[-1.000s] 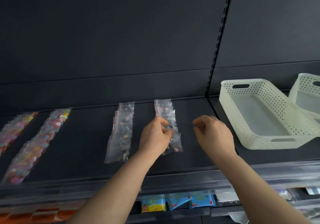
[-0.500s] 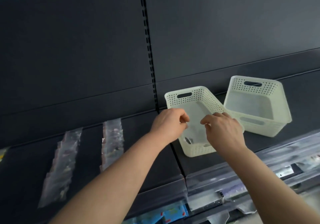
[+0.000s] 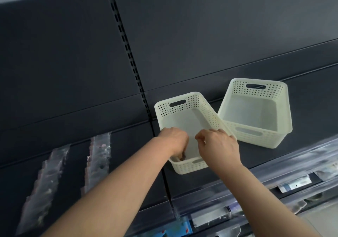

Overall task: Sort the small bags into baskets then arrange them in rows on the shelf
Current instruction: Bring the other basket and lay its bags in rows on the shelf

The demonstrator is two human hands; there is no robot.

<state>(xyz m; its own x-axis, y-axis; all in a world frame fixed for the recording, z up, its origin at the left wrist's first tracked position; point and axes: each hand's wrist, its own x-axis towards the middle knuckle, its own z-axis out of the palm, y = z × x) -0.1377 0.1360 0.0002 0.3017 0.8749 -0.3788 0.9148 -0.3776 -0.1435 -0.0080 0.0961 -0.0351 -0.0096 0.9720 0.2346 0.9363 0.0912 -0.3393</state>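
A dark wall (image 3: 201, 35) of flat panels fills most of what I see, split by a slotted upright strip (image 3: 128, 53). Below it runs the dark shelf (image 3: 131, 145), its left end cut off at the edge of sight. Two pale, perforated baskets stand on the right part of the shelf. The far basket (image 3: 256, 136) sits at an angle just beside the near basket (image 3: 186, 167), and their corners look to be touching. On the left part of the shelf lie two rows of small clear bags, overlapping like tiles: the left row (image 3: 43, 182) and the right row (image 3: 98, 156). Both are blurred, so what is inside them is hard to make out. Along the shelf's front edge a clear rail (image 3: 274, 182) is smeared by motion, and under it some blue packets (image 3: 181, 227) peep out, mostly hidden. Both bare forearms reach up to the near basket. The left hand (image 3: 173, 141) dips inside its front left corner with the fingers curled downward behind the knuckles. Something dark shows under them, but I cannot tell whether they have hold of it. The right hand (image 3: 219, 145) hangs over the basket's right side, fingers bent and thumb meeting forefinger. I cannot tell whether a clear bag is pinched there.
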